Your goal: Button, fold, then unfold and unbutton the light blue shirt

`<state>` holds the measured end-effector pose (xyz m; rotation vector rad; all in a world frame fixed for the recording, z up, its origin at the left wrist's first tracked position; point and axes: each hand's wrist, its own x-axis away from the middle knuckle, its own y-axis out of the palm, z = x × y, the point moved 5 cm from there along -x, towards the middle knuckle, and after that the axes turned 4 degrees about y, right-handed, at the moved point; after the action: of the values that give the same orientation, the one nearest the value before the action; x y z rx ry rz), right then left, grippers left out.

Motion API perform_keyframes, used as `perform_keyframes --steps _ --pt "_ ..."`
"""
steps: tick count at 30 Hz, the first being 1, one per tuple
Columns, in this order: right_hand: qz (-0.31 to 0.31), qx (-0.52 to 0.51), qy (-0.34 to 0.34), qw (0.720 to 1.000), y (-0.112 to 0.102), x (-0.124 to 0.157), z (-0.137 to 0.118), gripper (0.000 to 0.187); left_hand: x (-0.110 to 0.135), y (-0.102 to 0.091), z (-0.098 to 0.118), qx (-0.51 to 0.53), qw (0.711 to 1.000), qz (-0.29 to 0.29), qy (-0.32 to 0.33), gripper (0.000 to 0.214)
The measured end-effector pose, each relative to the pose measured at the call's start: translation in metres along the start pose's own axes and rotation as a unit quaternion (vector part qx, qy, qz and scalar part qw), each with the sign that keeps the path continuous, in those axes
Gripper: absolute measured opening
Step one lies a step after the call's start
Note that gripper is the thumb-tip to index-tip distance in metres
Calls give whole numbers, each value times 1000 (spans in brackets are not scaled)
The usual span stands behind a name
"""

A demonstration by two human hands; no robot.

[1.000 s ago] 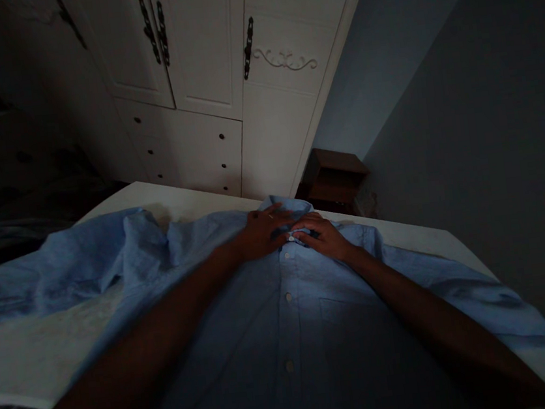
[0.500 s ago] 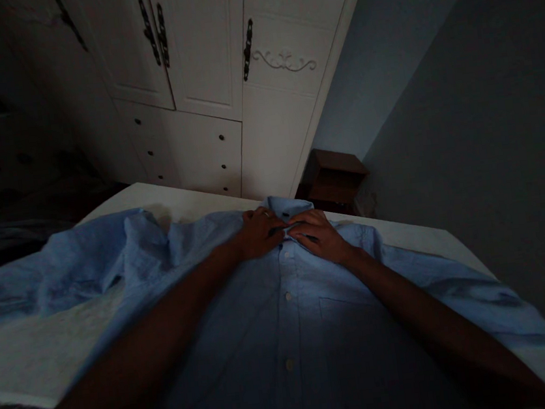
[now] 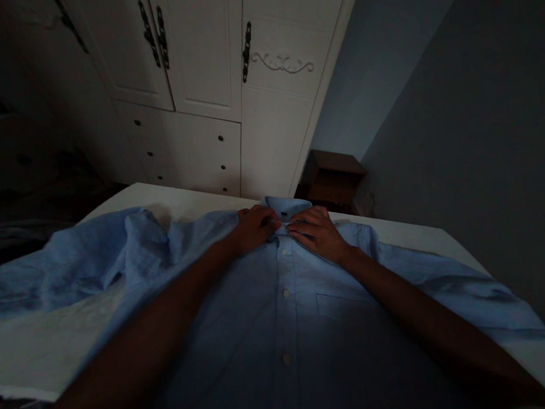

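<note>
A light blue button-up shirt [image 3: 245, 312] lies front side up, its sleeves spread to both sides and its collar [image 3: 288, 204] at the far edge. Just below the collar, my left hand [image 3: 257, 226] is closed on the left side of the collar opening, fingers pinching the cloth. Facing it, my right hand [image 3: 318, 231] grips the other side of the collar with bent fingers. The fingertips of both hands nearly meet at the top of the button placket [image 3: 286, 321]. White buttons run down the placket below them.
The shirt rests on a white table [image 3: 19, 355]. Beyond it stands a white wardrobe [image 3: 274, 132] with dark handles and drawers. A brown wooden cabinet [image 3: 334, 164] sits by the grey wall at right. The room is dim.
My left hand has shifted slightly left and turned, its fingers now curled more tightly at the collar. My right hand stays nearly in place. The view has moved a little.
</note>
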<state>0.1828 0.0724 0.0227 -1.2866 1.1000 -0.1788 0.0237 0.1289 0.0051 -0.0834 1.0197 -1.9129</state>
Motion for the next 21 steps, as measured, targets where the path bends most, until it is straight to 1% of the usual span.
perform_keyframes --steps 3,5,7,10,14,18,21 --pt "24 3 -14 1000 -1 1 -2 15 -1 2 -2 107 994 -10 10 14" --pt "43 2 -26 999 -1 2 -2 14 -2 4 -4 165 986 -8 22 18" --pt "56 -1 -41 998 0 3 -2 15 -3 6 -7 195 980 -4 28 25" --pt "60 -12 -56 997 2 4 -1 16 -4 10 -8 212 976 -17 46 27" --pt "44 -37 -42 997 5 3 0 14 -4 13 -9 218 974 -33 59 31" --pt "30 -65 -31 997 6 1 -1 10 -3 15 -10 200 978 -26 55 35" --pt "26 -65 -25 997 6 0 -3 8 -3 17 -10 178 982 -15 52 35"
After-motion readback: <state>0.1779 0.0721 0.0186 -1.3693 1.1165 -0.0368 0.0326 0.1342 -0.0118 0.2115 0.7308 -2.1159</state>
